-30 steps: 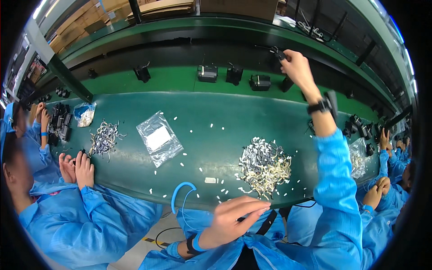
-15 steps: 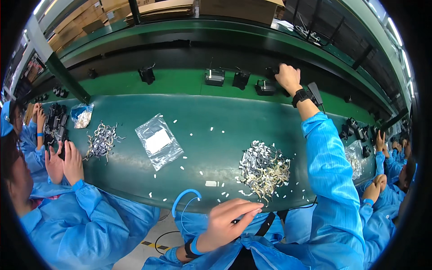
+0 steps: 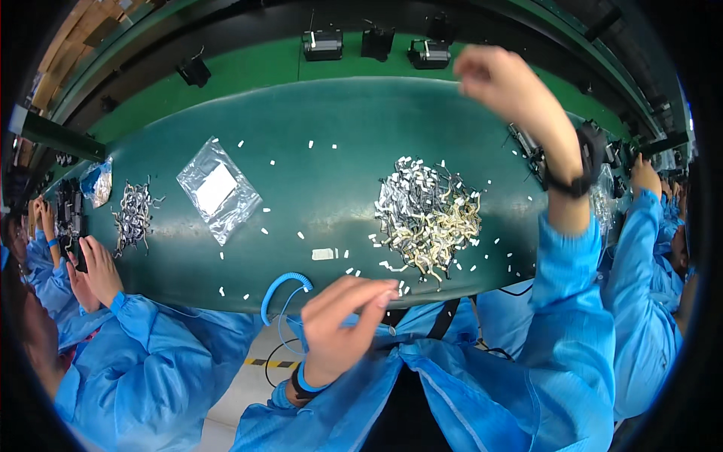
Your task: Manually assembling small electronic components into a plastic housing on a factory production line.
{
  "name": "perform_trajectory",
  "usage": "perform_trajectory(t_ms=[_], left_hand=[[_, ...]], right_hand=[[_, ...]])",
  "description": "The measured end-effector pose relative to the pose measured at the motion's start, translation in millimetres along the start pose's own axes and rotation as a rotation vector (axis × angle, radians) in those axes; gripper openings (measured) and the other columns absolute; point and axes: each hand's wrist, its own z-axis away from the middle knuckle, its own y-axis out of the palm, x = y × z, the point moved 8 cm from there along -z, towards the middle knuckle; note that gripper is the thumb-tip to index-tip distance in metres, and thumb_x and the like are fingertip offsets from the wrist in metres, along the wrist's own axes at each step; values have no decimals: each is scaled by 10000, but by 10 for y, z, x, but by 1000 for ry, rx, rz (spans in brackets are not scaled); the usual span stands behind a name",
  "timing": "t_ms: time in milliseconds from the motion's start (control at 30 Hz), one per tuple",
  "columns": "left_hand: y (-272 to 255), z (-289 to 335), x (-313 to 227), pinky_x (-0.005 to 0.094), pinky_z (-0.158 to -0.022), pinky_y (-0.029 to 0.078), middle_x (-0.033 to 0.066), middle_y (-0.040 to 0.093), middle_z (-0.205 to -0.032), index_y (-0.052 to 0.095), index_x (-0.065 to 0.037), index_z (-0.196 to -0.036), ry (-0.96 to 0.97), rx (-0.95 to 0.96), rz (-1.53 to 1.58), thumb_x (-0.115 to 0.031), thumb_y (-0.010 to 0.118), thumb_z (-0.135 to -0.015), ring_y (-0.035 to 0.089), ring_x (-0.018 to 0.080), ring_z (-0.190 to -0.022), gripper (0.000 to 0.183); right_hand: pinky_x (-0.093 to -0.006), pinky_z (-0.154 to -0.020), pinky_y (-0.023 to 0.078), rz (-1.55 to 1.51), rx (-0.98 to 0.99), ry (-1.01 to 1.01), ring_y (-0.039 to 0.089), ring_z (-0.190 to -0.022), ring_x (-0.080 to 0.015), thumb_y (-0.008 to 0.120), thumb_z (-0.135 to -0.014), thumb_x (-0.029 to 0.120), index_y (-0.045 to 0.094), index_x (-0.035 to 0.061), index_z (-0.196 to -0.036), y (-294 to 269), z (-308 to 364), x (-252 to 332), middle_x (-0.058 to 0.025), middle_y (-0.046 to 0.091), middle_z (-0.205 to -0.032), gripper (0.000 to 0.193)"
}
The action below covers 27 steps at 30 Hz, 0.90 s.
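The heap of wire-like strips (image 3: 429, 215) probably lies there for easy reach. At its near-left, the left hand (image 3: 340, 322) forms a narrow pinch; beyond it, the blurred right hand (image 3: 508, 83) curls near a black boxy device (image 3: 432, 56). Any contents: cannot tell.

- A clear plastic bag (image 3: 245, 205) with a white patch (image 3: 216, 189) lies on the green table (image 3: 324, 117), left of the middle.
- A blue coiled cord (image 3: 273, 289) curves over the table's near edge.
- A blue and silver bag (image 3: 101, 183) sits near the table's left end.
- A co-worker (image 3: 162, 358) in blue is at the left, another (image 3: 639, 233) at the right.
- Cardboard boxes (image 3: 84, 32) stand at upper left.
- Yellow-and-black tape (image 3: 282, 364) marks the floor (image 3: 227, 410).
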Motion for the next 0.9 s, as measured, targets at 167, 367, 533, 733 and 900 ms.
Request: perform_trajectory(t_ms=[167, 367, 533, 733, 900], left_hand=[[-129, -99, 154, 279, -674, 518, 148, 721, -808, 712, 58, -984, -44, -78, -77, 63, 651, -888, 695, 196, -750, 114], [-112, -233, 161, 281, -671, 515, 143, 728, -824, 713, 54, -1000, -24, -52, -96, 62, 667, -882, 684, 191, -737, 127], [-67, -233, 167, 278, -694, 509, 148, 724, -815, 712, 55, -1001, -63, -68, -86, 60, 655, -890, 684, 188, -761, 124], [51, -268, 161, 269, -740, 522, 154, 721, -901, 697, 65, -1068, -63, -53, -63, 70, 645, -898, 688, 189, -810, 177], [195, -382, 248, 260, -786, 538, 134, 665, -1063, 637, 72, -1220, -215, -115, 145, 59, 644, -923, 675, 158, -907, 298]], right_hand=[[-445, -784, 512, -183, 232, 67, 647, -913, -369, 727, -815, 104, 626, 27, -1030, 593, 1039, 548, -171, 629, -939, 250], [-426, -757, 491, -343, 110, 271, 608, -863, -341, 711, -829, 74, 582, -7, -930, 932, 1318, 575, -150, 581, -898, 182], [-343, -656, 490, -529, -19, 394, 617, -706, -230, 651, -862, 22, 612, -32, -884, 809, 1310, 489, -119, 592, -811, 70], [-259, -718, 492, -969, -3, 514, 600, -787, -75, 638, -943, 29, 611, -8, -982, 869, 1524, 501, -33, 663, -906, 60], [-223, -763, 473, -1356, 164, 447, 593, -859, -73, 609, -976, 10, 586, -24, -1019, 962, 1614, 886, -38, 645, -949, 60]])
